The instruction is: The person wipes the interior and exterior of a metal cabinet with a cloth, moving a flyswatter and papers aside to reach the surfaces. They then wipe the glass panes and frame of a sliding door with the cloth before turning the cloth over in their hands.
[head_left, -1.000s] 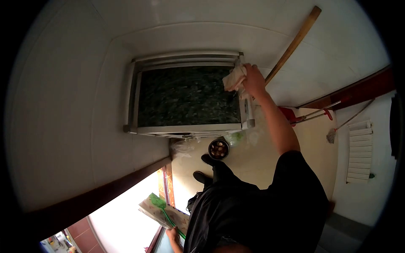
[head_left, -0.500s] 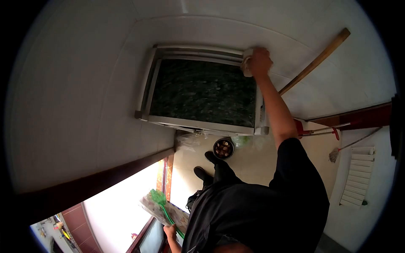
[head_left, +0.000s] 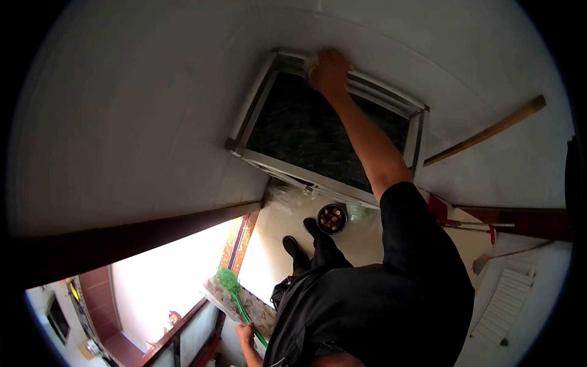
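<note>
My right hand (head_left: 331, 72) is closed on a pale cloth (head_left: 311, 66), pressed against the back rail of a metal-framed cabinet (head_left: 318, 177). The cabinet top is a dark green speckled panel (head_left: 293, 128), with my forearm across its right part. Low in the view, my left hand (head_left: 245, 333) is closed around the handle of a green fly swatter (head_left: 228, 281). The swatter's head lies over a patterned, plastic-covered surface (head_left: 260, 309).
A wooden pole (head_left: 489, 131) leans right of the cabinet. On the floor stand a dark pot (head_left: 332, 219) of brownish pieces, beside plastic bags (head_left: 286, 197). A red dustpan (head_left: 438, 209), a mop (head_left: 480, 263) and a white radiator (head_left: 504, 303) are at right.
My right hand has slid the cloth leftward along the back rail, from the right corner toward the left one. The view has turned, tilting the cabinet. My left hand keeps the fly swatter.
</note>
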Demonstrator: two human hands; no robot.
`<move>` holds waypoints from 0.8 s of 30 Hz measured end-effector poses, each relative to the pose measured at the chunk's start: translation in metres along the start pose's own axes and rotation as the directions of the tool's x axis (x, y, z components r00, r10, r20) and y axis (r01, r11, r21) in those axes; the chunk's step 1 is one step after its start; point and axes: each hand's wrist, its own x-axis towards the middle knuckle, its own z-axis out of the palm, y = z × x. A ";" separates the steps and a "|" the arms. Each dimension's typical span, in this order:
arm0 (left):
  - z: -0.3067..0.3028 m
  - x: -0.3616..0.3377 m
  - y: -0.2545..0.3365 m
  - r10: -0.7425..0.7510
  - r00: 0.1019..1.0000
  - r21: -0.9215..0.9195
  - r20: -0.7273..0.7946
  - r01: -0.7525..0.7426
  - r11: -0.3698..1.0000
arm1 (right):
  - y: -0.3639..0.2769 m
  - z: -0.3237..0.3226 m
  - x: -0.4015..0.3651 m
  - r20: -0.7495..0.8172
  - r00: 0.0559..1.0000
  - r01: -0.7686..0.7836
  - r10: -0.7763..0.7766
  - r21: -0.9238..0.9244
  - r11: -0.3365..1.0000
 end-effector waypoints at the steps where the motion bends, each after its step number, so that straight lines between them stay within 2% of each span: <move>1: 0.001 0.001 -0.006 -0.056 0.998 0.043 -0.005 0.056 0.997 | -0.016 0.015 0.007 0.047 0.997 -0.054 0.054 0.006 0.998; 2: 0.003 0.001 -0.011 -0.111 0.994 0.087 -0.011 0.112 0.990 | -0.031 0.030 0.011 0.094 0.990 -0.110 0.109 0.008 0.994; 6: 0.009 0.003 -0.034 -0.185 0.982 0.078 -0.025 0.186 0.979 | -0.075 0.109 0.014 0.224 0.961 -0.195 0.162 0.134 0.972; 8: 0.012 0.004 -0.047 -0.241 0.971 0.015 -0.007 0.241 0.970 | -0.095 0.145 0.007 -0.045 0.999 -0.026 0.026 0.013 1.000; 9: 0.011 0.001 -0.043 -0.248 0.969 0.013 -0.007 0.248 0.969 | -0.105 0.144 0.005 -0.039 0.999 -0.022 0.023 0.017 1.000; 11: 0.012 -0.007 -0.023 -0.256 0.967 0.066 0.009 0.255 0.965 | -0.123 0.130 0.001 -0.045 0.999 0.020 -0.023 -0.059 0.998; 12: 0.013 -0.003 -0.032 -0.263 0.965 0.062 0.008 0.262 0.963 | -0.129 0.128 -0.004 -0.042 0.999 0.025 -0.027 -0.053 0.998; 14: 0.012 0.009 -0.054 -0.230 0.973 0.079 0.031 0.227 0.971 | -0.139 0.117 -0.015 0.194 0.961 0.162 -0.199 0.194 0.968; 15: 0.012 0.014 -0.059 -0.231 0.972 0.076 0.031 0.228 0.971 | -0.143 0.111 -0.023 0.193 0.960 0.164 -0.202 0.196 0.967; 17: 0.012 0.019 -0.052 -0.218 0.976 0.139 -0.001 0.216 0.966 | -0.154 0.091 -0.041 0.216 0.930 0.176 -0.296 0.445 0.878; 18: 0.011 0.020 -0.047 -0.215 0.977 0.137 -0.003 0.214 0.967 | -0.165 0.068 -0.047 0.212 0.931 0.177 -0.295 0.445 0.878; 20: 0.008 0.020 -0.039 -0.193 0.981 0.092 0.022 0.191 0.977 | -0.190 0.009 -0.057 0.435 0.746 0.452 -0.505 0.227 0.863; 21: 0.008 0.028 -0.048 -0.157 0.988 0.107 0.006 0.156 0.982 | -0.196 -0.005 -0.066 0.431 0.750 0.450 -0.502 0.223 0.865; 22: 0.006 0.025 -0.046 -0.151 0.988 0.109 0.004 0.150 0.983 | -0.200 -0.012 -0.079 0.379 0.778 0.312 -0.502 0.460 0.831; 23: 0.006 0.025 -0.043 -0.112 0.994 0.083 0.004 0.111 0.990 | -0.204 -0.018 -0.090 0.331 0.808 0.164 -0.487 0.668 0.726; 24: 0.003 0.023 -0.034 -0.072 0.997 0.060 0.008 0.071 0.996 | -0.209 -0.021 -0.098 0.332 0.811 0.164 -0.482 0.662 0.731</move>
